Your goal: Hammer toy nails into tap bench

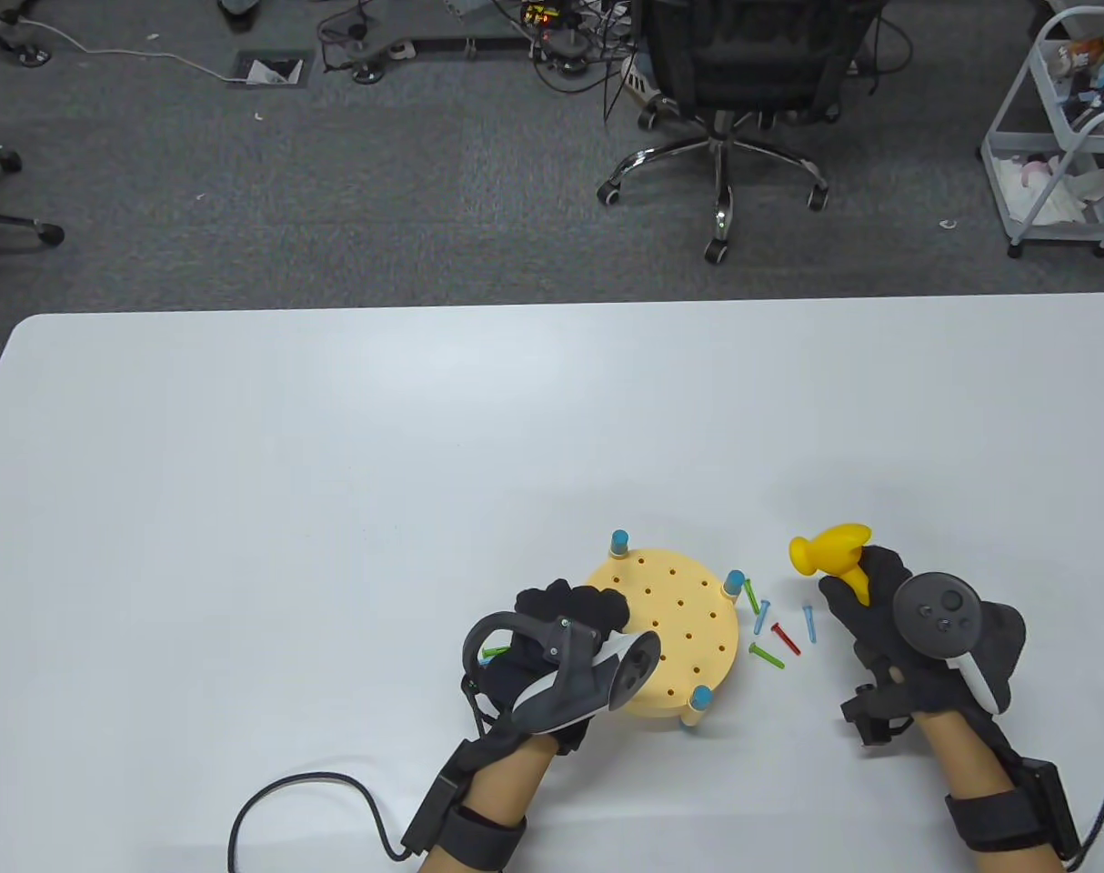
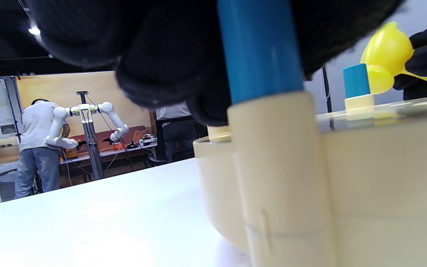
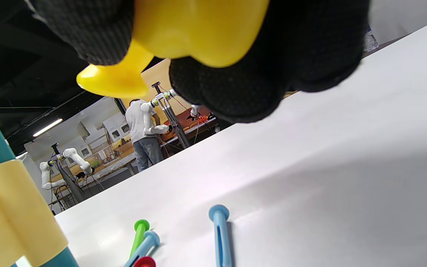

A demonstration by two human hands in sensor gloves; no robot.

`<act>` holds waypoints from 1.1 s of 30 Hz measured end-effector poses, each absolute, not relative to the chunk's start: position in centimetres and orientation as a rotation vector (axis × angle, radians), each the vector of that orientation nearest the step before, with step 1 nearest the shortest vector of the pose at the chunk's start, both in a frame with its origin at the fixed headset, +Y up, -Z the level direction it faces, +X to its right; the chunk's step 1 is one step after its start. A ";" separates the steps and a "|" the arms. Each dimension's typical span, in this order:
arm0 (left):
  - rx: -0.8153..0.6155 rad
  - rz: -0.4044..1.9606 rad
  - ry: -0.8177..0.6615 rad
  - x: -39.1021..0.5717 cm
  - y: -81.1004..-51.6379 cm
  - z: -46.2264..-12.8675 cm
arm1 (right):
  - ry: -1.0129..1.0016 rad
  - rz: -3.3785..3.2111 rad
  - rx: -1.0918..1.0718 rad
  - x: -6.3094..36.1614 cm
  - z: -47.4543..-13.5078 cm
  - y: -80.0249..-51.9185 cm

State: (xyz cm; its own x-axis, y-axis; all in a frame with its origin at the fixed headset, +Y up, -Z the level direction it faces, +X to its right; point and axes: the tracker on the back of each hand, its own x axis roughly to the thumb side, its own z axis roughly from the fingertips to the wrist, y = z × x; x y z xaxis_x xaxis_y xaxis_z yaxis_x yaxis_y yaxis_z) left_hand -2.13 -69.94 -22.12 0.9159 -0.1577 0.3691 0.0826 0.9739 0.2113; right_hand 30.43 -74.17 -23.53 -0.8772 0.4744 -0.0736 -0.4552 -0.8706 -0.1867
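Observation:
The round cream tap bench [image 1: 688, 627] stands near the table's front edge on posts with blue tops. My left hand [image 1: 575, 607] lies over its left rim, and in the left wrist view its fingers [image 2: 169, 55] curl round a blue post [image 2: 261, 52] of the bench [image 2: 384, 167]. A green nail [image 1: 496, 651] shows under the left tracker; whether it is held I cannot tell. To the right of the bench, my right hand [image 1: 866, 582] grips the yellow toy hammer [image 1: 829, 550] by its handle, head raised off the table [image 3: 198, 26]. No nail stands in the bench's holes.
Several loose nails lie between bench and right hand: green [image 1: 750, 596], light blue [image 1: 761, 617], red [image 1: 786, 638], green [image 1: 766, 655], light blue [image 1: 809, 624]. A black cable [image 1: 306, 791] curls at the front left. An office chair [image 1: 725, 91] and a cart [image 1: 1061, 136] stand beyond the table.

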 end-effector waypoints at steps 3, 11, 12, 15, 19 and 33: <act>0.172 -0.119 -0.390 -2.2 -70.0 -22.1 | -0.227 2.638 -0.159 30.4 -23.5 -74.2; 0.238 0.073 -0.346 -7.0 -67.4 -19.9 | -0.386 2.591 -0.081 29.9 -22.5 -72.6; 0.175 0.111 -0.350 -7.4 -67.7 -19.8 | -0.480 2.604 0.011 29.0 -21.8 -71.4; 0.103 0.094 -0.364 -7.3 -68.6 -20.1 | -0.594 2.687 0.208 26.3 -20.1 -69.1; 0.096 0.022 -0.380 -6.4 -69.3 -20.1 | -0.506 2.838 0.444 21.5 -18.7 -67.0; 0.040 0.200 -0.373 -7.3 -71.5 -21.2 | -0.357 2.994 0.764 11.1 -20.1 -66.8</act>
State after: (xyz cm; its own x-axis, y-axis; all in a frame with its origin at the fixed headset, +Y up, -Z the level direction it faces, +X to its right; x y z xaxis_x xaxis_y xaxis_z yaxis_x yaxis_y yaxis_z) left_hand -7.31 -71.53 -21.21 0.9118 0.1869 0.3657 -0.2016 0.9795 0.0021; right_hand 11.11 -66.80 -20.12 -0.8789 -0.0267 0.4762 -0.0861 -0.9732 -0.2134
